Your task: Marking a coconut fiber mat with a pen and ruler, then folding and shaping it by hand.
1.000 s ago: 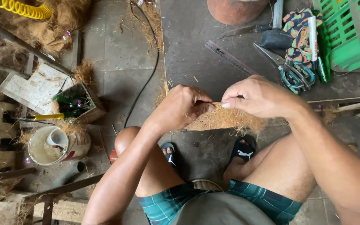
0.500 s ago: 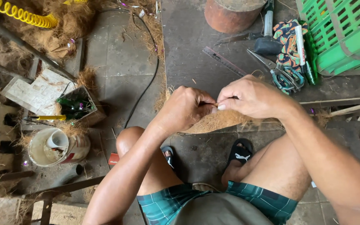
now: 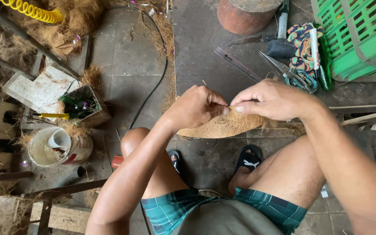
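Observation:
A brown mat of coconut fibre (image 3: pixel 227 126) is held over the edge of a dark work board (image 3: pixel 201 56). My left hand (image 3: pixel 196 106) pinches its upper edge between thumb and fingers. Right beside it my right hand (image 3: pixel 270 101) pinches the same edge, thumb tips almost touching. The fibre piece curves down below both hands and its far right part is hidden behind my right wrist. My knees and black sandals show below.
On the board lie a metal ruler (image 3: pixel 238 64), scissors (image 3: pixel 290 72), a hammer (image 3: pixel 279 41), patterned cloth (image 3: pixel 303 48) and a round rust-coloured block (image 3: pixel 244 13). A green crate (image 3: pixel 362 39) stands at top right. A white bucket (image 3: pixel 59 150), black cable (image 3: pixel 153 89) and loose fibre lie left.
Both hands stay pinched on the fibre edge with small finger shifts. The fibre piece has curled into a tighter arc below them. The view has drifted slightly.

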